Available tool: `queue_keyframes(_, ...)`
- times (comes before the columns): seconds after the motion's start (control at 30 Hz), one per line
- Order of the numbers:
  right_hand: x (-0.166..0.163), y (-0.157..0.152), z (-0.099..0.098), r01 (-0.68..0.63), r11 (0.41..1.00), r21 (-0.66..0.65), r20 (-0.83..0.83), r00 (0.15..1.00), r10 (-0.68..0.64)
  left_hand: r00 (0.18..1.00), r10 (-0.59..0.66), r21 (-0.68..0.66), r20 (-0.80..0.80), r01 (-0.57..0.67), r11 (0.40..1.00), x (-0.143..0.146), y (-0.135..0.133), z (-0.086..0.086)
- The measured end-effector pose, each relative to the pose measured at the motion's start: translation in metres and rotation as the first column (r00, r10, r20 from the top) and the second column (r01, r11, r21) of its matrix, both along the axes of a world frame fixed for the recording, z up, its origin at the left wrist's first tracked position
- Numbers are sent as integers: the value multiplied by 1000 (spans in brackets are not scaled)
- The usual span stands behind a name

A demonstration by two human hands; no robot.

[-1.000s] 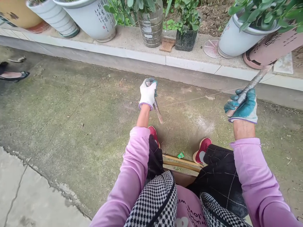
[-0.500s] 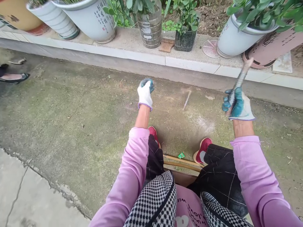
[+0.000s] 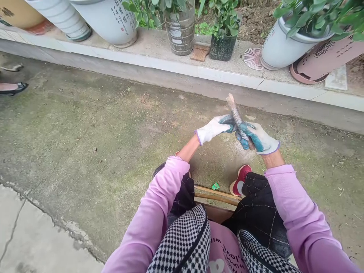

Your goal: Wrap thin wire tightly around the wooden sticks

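Observation:
In front of me, my right hand (image 3: 256, 136) is closed around the lower part of a short, thick stick (image 3: 236, 111) with a silvery, speckled surface and a pale, rough top end. The stick leans up and to the left. My left hand (image 3: 216, 128) reaches in from the left, its fingers closed against the stick's middle. The stick and the right hand partly hide those fingertips, so anything small between them cannot be made out. Both hands wear white work gloves with blue-green coated fingers and purple cuffs.
A low tiled ledge (image 3: 227, 77) bears several potted plants, a wooden block (image 3: 200, 52) and a pink round mat (image 3: 253, 59). Below me are my red shoe (image 3: 241, 178), a green wrapper (image 3: 215, 185) and bamboo-like bars (image 3: 217, 197). Another person's shoe (image 3: 14, 89) shows at the left.
My right hand has brought the stick leftward and tilted it the other way. My left hand has moved right to meet it. A thin stick on the ground earlier is out of sight now.

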State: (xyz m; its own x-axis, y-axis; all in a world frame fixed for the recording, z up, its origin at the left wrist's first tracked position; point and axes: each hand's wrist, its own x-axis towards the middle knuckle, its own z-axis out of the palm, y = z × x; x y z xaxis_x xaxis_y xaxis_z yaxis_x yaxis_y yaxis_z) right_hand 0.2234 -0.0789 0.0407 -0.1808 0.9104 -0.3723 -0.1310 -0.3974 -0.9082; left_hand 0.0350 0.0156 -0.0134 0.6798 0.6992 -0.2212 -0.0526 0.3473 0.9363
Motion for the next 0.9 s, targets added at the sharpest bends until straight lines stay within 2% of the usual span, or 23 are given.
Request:
queue_keyframes(0.13,0,-3,4,-13,1000,-20,-3,1000,13,992,-91,39,-84,94,995,-12,-4,14)
queue_keyframes(0.3,2,1,-4,4,998,-69,17,1000,-3,973,-149,114,-173,171,979,-23,-2,26)
queue_keyframes(0.43,5,3,-9,22,998,-64,37,999,-20,974,-142,136,-177,167,977,-25,0,22)
queue_keyframes(0.53,4,2,-6,3,998,-62,32,999,-1,971,-124,160,-204,158,974,-23,0,17)
queue_keyframes(0.73,0,-6,7,-149,989,-21,-17,989,148,965,-85,201,-246,136,970,-31,7,21)
queue_keyframes(0.83,4,-5,5,-254,966,-55,19,967,255,967,-23,194,-252,74,978,-35,12,20)
queue_keyframes(0.9,8,-3,1,-345,934,-97,54,935,351,967,-37,190,-253,88,978,-36,14,18)
